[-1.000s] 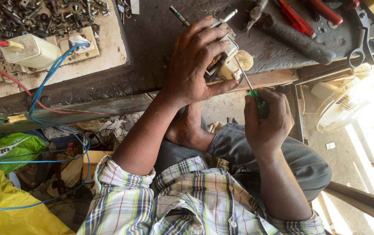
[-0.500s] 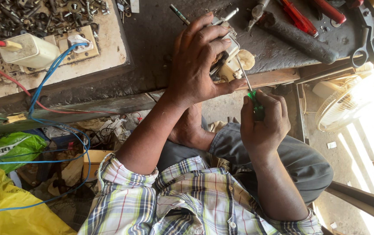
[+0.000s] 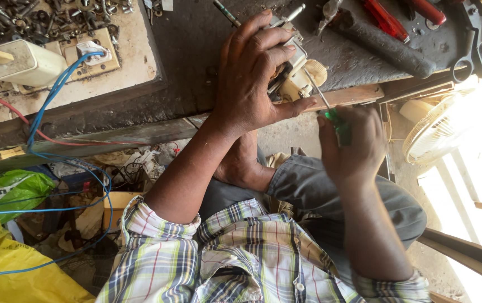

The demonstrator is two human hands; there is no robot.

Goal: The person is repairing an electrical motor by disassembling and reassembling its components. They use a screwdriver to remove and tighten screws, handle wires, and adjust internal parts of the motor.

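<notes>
A dark, grimy workbench (image 3: 196, 50) is stretching out ahead of both hands, and the person, wearing a plaid shirt (image 3: 241, 258) and grey trousers (image 3: 319, 185), is sitting close against its near edge. Far out beyond the right hand (image 3: 349, 147), a pale table fan (image 3: 437, 132) is standing in strong light below the bench. Well off to the outer side of the left hand (image 3: 252, 78), a cream-coloured block (image 3: 25, 64) is lying among red and blue wires (image 3: 44, 106) and a heap of loose screws and nuts (image 3: 39, 14), while beyond the right hand, red-handled tools (image 3: 387, 19) and black scissors (image 3: 479, 53) are resting on the benchtop. The left hand is wrapping over a small cream-and-metal electrical part (image 3: 294, 70), clamping it against the bench edge so that most of it is hidden under the fingers. The right hand is clenching the green handle of a screwdriver (image 3: 331, 112), whose thin shaft is angling up and away from that hand, the tip meeting the part just beside the left thumb. Judging by this, the person is working a screw in the part; whether it is being loosened or tightened cannot be told. The next move probably calls for keeping the tip seated and the part pinned firmly while the handle is being turned.
</notes>
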